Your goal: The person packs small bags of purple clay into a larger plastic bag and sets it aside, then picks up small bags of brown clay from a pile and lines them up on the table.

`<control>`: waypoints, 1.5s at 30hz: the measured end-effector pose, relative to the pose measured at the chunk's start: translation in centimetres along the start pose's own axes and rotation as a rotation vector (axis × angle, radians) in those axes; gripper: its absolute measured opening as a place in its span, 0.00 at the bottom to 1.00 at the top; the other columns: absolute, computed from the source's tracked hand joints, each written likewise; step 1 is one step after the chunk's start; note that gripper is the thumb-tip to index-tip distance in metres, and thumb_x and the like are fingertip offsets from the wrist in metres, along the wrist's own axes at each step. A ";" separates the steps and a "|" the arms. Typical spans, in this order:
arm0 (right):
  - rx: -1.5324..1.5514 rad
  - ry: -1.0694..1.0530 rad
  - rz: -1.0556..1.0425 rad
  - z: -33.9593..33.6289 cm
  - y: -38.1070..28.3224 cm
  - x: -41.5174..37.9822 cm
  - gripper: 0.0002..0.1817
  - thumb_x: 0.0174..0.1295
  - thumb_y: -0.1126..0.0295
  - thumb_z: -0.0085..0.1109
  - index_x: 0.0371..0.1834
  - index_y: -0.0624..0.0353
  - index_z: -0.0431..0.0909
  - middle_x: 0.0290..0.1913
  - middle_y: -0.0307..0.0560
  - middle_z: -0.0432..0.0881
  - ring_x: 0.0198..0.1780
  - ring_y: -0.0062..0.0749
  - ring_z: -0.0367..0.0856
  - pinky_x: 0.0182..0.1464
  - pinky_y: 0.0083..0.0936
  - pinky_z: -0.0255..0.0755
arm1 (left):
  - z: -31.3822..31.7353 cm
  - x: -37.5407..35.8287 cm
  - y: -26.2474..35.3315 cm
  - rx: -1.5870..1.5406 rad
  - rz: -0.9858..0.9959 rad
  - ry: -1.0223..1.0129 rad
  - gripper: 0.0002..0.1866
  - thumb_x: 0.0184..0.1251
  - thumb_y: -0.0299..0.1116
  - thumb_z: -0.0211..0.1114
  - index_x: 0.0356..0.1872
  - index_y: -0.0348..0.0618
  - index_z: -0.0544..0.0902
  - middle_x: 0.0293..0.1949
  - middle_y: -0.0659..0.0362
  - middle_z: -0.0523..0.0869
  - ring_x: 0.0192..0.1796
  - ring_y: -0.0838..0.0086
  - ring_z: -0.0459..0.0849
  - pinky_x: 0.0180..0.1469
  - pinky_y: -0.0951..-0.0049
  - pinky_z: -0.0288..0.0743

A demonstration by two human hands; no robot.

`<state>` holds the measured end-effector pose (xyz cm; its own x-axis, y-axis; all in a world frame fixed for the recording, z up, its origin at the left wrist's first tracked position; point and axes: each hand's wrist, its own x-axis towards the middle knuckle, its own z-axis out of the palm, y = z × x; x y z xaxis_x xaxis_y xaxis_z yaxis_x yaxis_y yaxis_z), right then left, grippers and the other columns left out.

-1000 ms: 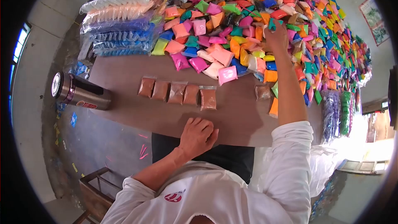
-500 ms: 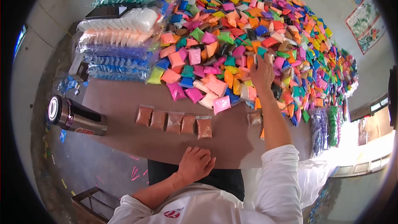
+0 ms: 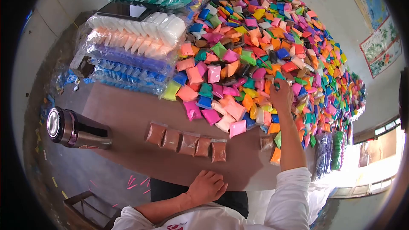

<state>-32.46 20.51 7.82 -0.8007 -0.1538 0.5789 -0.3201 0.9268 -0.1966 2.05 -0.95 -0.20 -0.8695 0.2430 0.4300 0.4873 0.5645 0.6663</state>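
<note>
My right hand (image 3: 282, 97) reaches into the big heap of small coloured packets (image 3: 251, 59). Its fingers are curled together beside a teal packet (image 3: 279, 76); what they grip, if anything, is hidden. Resting on the front edge of the brown table (image 3: 128, 110), my left hand (image 3: 207, 186) is loosely closed, with nothing seen in it. Beyond it lies a row of several brown packets (image 3: 188, 144) in clear wrappers. Another brown packet (image 3: 266, 143) lies apart on the right, near my right forearm, with an orange packet (image 3: 275, 156) close by.
A steel flask (image 3: 79, 128) lies or leans at the table's left. Stacked clear bags of packets (image 3: 132, 42) rise at the back left, bearing a dark flat device (image 3: 128, 10). More bagged packets (image 3: 330, 151) stand at the right edge. A wooden stool (image 3: 89, 208) is at lower left.
The view has shifted, so the table and heap sit lower in the picture. My right hand's fingers have curled in at the heap. My left hand stays at the table edge.
</note>
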 end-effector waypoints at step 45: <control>0.420 0.012 0.105 8.1 -6.2 6.1 0.15 0.59 0.59 0.70 0.39 0.61 0.86 0.33 0.45 0.86 0.34 0.40 0.83 0.40 0.38 0.76 | 0.5 0.6 1.1 0.107 -0.054 0.046 0.09 0.58 0.31 0.73 0.26 0.47 0.79 0.33 0.64 0.82 0.36 0.66 0.81 0.43 0.61 0.73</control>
<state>-39.42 11.04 6.18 -0.8348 -0.0592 0.5474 -0.4171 0.7171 -0.5585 2.03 0.18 0.46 -0.8883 0.1753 0.4246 0.4267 0.6571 0.6214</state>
